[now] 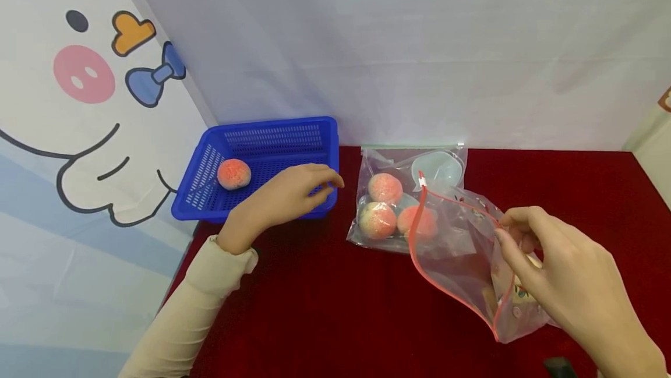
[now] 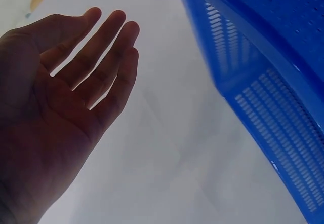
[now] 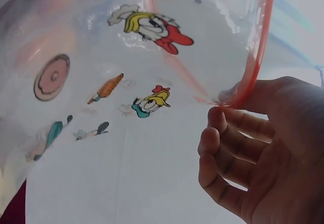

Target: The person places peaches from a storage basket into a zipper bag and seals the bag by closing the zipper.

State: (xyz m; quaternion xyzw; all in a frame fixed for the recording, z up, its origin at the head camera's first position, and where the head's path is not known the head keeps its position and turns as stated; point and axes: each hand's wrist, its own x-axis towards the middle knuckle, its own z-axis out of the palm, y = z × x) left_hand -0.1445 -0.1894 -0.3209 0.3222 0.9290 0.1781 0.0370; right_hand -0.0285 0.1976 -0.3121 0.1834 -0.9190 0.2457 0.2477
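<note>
In the head view my right hand (image 1: 566, 267) pinches the red-edged mouth of a clear zip bag (image 1: 456, 273) between thumb and forefinger. The bag gapes open, and cartoon prints show on its side in the right wrist view, where my right hand (image 3: 263, 153) holds the rim. My left hand (image 1: 293, 191) hovers over the front right of a blue basket (image 1: 335, 145), holding nothing, its fingers loosely bent. The left wrist view shows that left hand (image 2: 76, 92) apart from the basket wall (image 2: 273, 127). One pink peach (image 1: 233, 174) lies in the basket.
Behind the red-edged bag lies another clear zip bag (image 1: 377, 159) with three peaches (image 1: 385, 188) and a pale blue scoop-like piece (image 1: 437, 168). A dark red cloth (image 1: 325, 308) covers the table. White curtain (image 1: 419, 46) hangs behind, and a cartoon-printed sheet (image 1: 105, 145) hangs at left.
</note>
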